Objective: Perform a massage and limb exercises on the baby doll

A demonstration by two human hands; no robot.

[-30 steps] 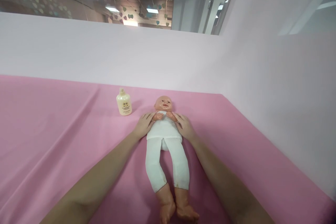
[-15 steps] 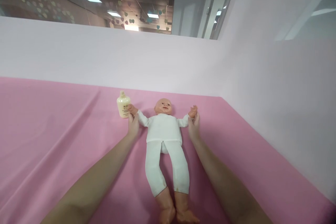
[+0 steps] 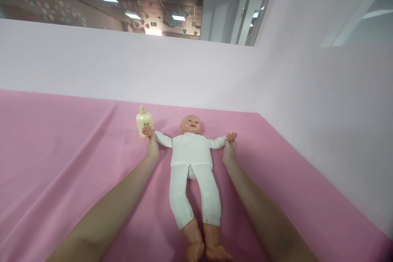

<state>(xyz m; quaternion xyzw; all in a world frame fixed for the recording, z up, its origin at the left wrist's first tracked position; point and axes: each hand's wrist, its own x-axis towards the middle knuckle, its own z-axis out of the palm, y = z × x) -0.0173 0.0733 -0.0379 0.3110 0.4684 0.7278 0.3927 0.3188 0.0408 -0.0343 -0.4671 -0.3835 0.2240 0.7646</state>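
Note:
A baby doll (image 3: pixel 190 151) with a white cloth body lies on its back on a pink sheet (image 3: pixel 76 139), head toward the wall and feet toward me. Its arms are stretched out to both sides. My left hand (image 3: pixel 152 147) is closed round the doll's wrist on the left side. On the other side my right hand (image 3: pixel 229 150) grips the doll's other wrist. Just behind the doll's hand on the left stands a pale yellow bottle (image 3: pixel 143 120), partly covered by that hand. My fingertips are partly hidden behind the doll's arms.
A white wall (image 3: pixel 129 65) rises behind the sheet, with a window (image 3: pixel 107 0) above it. Another white wall (image 3: pixel 331 110) runs along the right side. Folds cross the sheet on the left.
Both doll arms have moved outward and slightly lower, straightening to the sides with my hands on them. The doll's body and the bottle have stayed in place.

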